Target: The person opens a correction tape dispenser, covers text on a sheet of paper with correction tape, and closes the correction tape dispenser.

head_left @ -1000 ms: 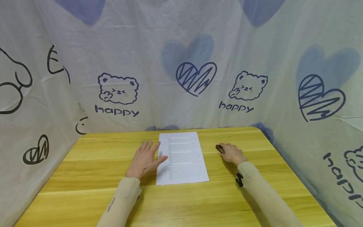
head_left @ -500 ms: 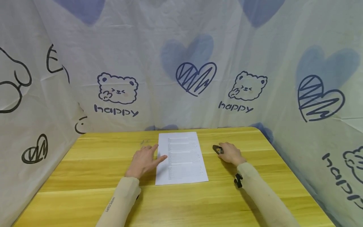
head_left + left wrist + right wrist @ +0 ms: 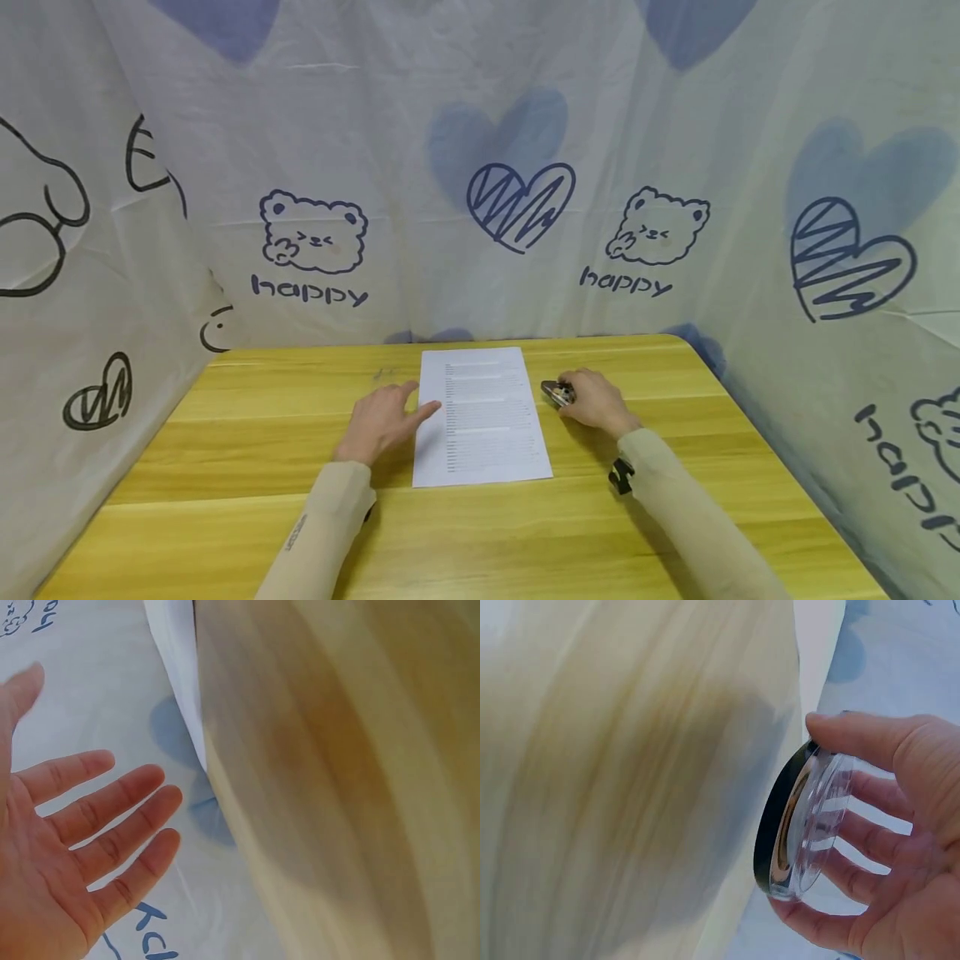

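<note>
A white printed sheet of paper (image 3: 483,417) lies flat on the wooden table. My left hand (image 3: 378,421) is at its left side, thumb and index finger stretched toward the sheet's edge. In the left wrist view that hand's fingers (image 3: 120,847) are spread and hold nothing. To the right of the paper, my right hand (image 3: 596,402) grips a round clear disc with a black rim (image 3: 557,392) by its edge. The right wrist view shows the disc (image 3: 799,825) standing tilted between thumb and fingers, with a coppery ring inside the rim.
The yellow wood-grain table (image 3: 480,542) has rounded far corners. Behind it and along both sides hang pale cloth curtains (image 3: 420,275) printed with hearts and bears. A black band (image 3: 621,477) sits at the right sleeve.
My right hand has moved left toward the paper with the clear disc, which has turned to show more of its face. The left hand has shifted only slightly.
</note>
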Demonstrator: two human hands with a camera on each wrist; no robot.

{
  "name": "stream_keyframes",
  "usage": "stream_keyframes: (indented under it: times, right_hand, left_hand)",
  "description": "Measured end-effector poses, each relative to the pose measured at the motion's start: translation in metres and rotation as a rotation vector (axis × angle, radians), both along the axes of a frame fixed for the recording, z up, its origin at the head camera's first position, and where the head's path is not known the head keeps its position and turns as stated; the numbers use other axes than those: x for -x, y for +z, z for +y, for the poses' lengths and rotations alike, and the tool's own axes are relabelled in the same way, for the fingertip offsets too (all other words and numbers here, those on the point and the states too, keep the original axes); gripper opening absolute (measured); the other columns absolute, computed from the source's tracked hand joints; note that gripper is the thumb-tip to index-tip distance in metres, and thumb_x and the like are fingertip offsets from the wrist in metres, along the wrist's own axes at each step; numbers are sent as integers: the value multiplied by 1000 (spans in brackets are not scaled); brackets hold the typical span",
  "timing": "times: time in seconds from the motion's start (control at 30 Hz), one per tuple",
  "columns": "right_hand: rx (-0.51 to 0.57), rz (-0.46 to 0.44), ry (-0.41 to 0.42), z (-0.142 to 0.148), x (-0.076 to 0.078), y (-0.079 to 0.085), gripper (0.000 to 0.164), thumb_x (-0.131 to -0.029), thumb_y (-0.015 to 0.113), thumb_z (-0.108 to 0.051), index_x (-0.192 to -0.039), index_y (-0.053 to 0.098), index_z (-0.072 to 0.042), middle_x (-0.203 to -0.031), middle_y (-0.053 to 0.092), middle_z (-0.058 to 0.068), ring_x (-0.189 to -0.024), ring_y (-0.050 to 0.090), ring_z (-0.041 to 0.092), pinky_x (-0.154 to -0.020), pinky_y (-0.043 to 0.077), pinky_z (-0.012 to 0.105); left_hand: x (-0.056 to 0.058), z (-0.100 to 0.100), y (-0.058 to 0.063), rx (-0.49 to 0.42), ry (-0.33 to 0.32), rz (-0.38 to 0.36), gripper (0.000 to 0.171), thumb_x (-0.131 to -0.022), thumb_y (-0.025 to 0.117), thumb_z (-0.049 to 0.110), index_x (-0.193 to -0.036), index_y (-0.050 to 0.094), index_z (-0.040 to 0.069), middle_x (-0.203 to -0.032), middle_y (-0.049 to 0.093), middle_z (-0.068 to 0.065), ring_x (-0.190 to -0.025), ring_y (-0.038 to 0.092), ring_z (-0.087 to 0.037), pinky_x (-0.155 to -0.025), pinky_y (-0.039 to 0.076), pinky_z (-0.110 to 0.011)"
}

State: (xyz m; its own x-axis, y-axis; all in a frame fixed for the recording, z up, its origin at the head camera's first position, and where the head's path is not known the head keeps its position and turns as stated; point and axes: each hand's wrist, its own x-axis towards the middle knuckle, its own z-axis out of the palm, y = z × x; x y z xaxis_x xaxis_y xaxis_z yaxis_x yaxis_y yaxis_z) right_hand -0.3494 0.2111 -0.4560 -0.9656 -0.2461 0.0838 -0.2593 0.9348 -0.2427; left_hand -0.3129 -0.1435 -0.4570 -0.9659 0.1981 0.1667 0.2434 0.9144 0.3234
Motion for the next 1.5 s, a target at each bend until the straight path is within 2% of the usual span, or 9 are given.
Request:
stream_keyframes:
  times: [0.13,0.23,0.33,0.6,0.83,1.0,1.27,1.5]
  right_hand:
    - [10,2,38,-11,-2,1,52,-78,81,-23,-125,64,-9,-113,68,12,-98,63,26,-83,55,46]
    - [14,15,58,-18,-4,2,51,-78,81,-24,-125,65,-12,-114,69,9,-99,63,26,-83,55,46]
    - [42,24,86,-24,-6,3,51,-77,81,-22,-125,65,-13,-117,69,9,-104,63,27,-87,54,48]
    - [133,27,224,-43,-11,2,53,-76,82,-12,-125,63,-6,-118,67,14,-105,62,29,-93,53,45]
    - [121,-10,218,-56,-13,0,57,-79,82,-17,-131,60,-8,-124,63,14,-107,60,26,-94,53,43]
    - [110,-1,200,-62,-14,1,56,-79,82,-21,-130,61,-9,-121,63,11,-104,60,23,-92,54,41]
    - [123,45,220,-67,-16,4,56,-77,83,-23,-129,62,-18,-121,65,9,-105,61,25,-87,55,44]
    - [164,65,267,-73,-17,3,59,-76,85,-23,-129,62,-17,-119,63,9,-103,61,25,-87,54,43]
  left_hand:
    - [2,0,-1,-16,2,22,61,-95,52,58,-128,63,8,-105,73,-10,-87,68,-23,-77,57,-43]
    - [4,0,0,-45,2,19,53,-96,55,53,-123,66,9,-91,73,-5,-72,62,-16,-66,53,-34]
    - [5,1,2,-70,-17,18,47,-96,58,48,-119,68,9,-85,71,-3,-66,56,-14,-61,48,-29]
    - [4,9,1,-73,-45,3,37,-95,62,40,-114,70,9,-79,68,-1,-64,54,-14,-60,46,-26]
    - [3,13,1,-122,-55,13,34,-96,62,38,-111,72,9,-82,71,-2,-64,56,-11,-61,50,-27]
    - [3,14,2,-174,-50,0,32,-96,62,38,-110,72,10,-85,72,-3,-66,57,-11,-63,51,-27]
    - [6,20,5,-184,-156,12,25,-97,62,33,-106,73,12,-84,70,0,-66,55,-11,-64,50,-27]
    - [6,31,8,-141,-222,12,26,-99,59,33,-108,72,13,-84,71,1,-67,56,-8,-65,51,-28]
